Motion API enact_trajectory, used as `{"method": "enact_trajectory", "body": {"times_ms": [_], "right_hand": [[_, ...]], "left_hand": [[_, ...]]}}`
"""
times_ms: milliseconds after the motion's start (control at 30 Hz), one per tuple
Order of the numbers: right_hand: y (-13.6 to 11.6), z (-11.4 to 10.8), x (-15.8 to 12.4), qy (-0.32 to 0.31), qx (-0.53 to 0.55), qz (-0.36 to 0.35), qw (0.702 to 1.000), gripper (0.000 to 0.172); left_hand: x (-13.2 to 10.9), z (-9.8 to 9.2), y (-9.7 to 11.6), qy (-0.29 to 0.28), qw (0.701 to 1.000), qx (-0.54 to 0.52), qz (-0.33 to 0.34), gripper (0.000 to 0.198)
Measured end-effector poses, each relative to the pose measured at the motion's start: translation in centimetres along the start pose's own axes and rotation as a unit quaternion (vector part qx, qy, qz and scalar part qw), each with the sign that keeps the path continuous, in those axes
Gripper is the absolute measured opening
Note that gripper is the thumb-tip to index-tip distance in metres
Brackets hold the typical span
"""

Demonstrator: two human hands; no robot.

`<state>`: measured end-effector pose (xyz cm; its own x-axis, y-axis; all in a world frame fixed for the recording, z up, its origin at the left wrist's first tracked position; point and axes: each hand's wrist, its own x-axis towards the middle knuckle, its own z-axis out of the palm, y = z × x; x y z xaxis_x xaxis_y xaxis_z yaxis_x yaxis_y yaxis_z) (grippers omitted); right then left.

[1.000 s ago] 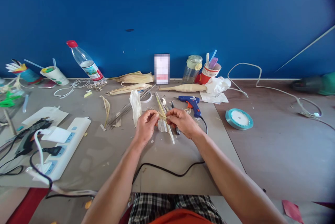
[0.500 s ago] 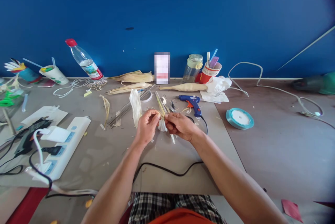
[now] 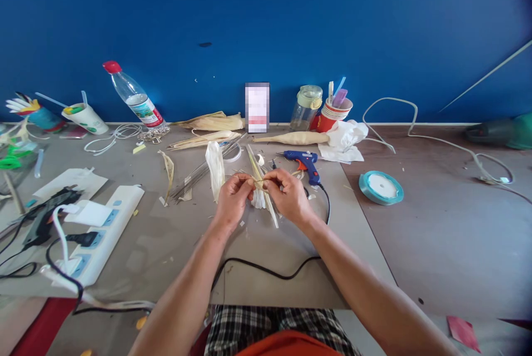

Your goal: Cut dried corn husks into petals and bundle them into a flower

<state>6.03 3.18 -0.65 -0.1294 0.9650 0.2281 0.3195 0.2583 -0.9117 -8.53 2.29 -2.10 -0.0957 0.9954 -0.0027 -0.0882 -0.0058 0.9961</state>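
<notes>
Both hands meet over the middle of the table. My left hand and my right hand each pinch a thin pale strip of dried corn husk between them, fingers closed. The strip crosses a small bundle of husk pieces that lies just under the fingertips. A long husk sliver sticks out toward me below the hands. A white husk leaf lies just left of my left hand, and a blue glue gun lies just beyond my right hand.
A white power strip with plugs and a black glue gun sit at the left. A teal ribbon spool lies at the right. Along the blue wall stand a tilted water bottle, a jar, red cups and more husks. A black cord runs near me.
My right hand has risen a little and moved closer to the left hand. Both keep pinching the husk strip, which now lies more level between the fingertips.
</notes>
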Motion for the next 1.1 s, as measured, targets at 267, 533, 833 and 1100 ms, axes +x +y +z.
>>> {"method": "enact_trajectory", "body": {"times_ms": [267, 533, 833, 1100], "right_hand": [[0.2, -0.3, 0.5, -0.052, 0.135, 0.104, 0.984, 0.042], [0.2, 0.5, 0.2, -0.113, 0.149, 0.160, 0.969, 0.048], [0.9, 0.6, 0.3, -0.071, 0.042, 0.096, 0.992, 0.029], [0.1, 0.6, 0.1, -0.056, -0.016, 0.042, 0.997, 0.013]], "left_hand": [[0.0, 0.0, 0.3, 0.012, 0.999, 0.030, 0.024, 0.017], [-0.4, 0.1, 0.4, -0.011, 0.994, 0.098, 0.051, 0.014], [-0.3, 0.4, 0.3, -0.020, 0.996, 0.078, 0.023, 0.014], [-0.1, 0.4, -0.5, -0.015, 1.000, 0.004, -0.019, 0.014]]}}
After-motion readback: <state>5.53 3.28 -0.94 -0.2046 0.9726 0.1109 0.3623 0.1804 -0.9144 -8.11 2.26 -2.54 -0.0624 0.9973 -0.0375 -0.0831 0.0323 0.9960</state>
